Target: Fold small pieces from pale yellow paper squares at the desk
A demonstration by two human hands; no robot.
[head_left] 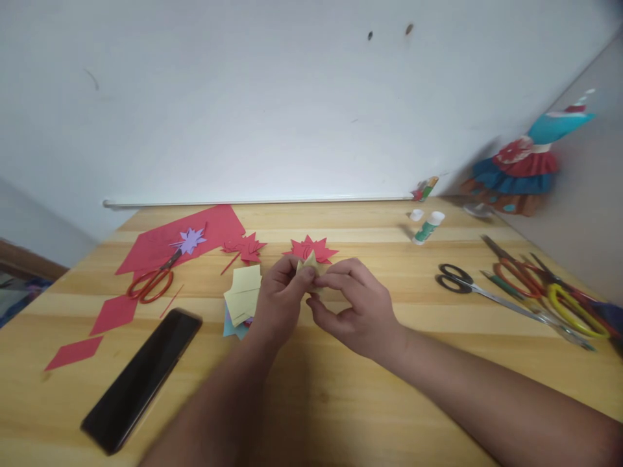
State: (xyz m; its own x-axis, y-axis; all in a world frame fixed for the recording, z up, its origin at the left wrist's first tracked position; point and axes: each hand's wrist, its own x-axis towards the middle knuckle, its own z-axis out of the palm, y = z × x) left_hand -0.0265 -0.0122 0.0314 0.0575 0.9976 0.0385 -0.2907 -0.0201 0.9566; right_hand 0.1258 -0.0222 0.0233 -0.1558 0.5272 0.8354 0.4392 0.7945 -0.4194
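And there it was, the pale yellow paper piece (308,261), held up over the middle of the wooden table (341,408), one point rising above the fingers! The left hand (280,295) had it gripped, thumb pressed across the front, most likely to keep the folds from springing open. In came the right hand (357,308) from the other side, fingers bent, thumb and fingertips right at the paper's lower edge; whether they pinched it or only steadied it, I could not tell. Both wrists met in front of the body, which probably gave the best view of such small work.

Close behind the fingers lay a red cutout (318,250), partly screened by them and the nearest thing to get knocked. Hard by the left hand sat the yellow paper slips (246,288), blue paper (230,326) peeking out below, perhaps put there for an easy reach. Further left, orange-handled scissors (172,258) pointed at a purple cutout (191,240) on a red sheet (146,243), with a dark phone (141,379) nearer the left forearm. Away to the right stood the glue stick (429,228), while black-handled scissors (468,283) lay well apart from both hands, leaving the right arm free of clutter
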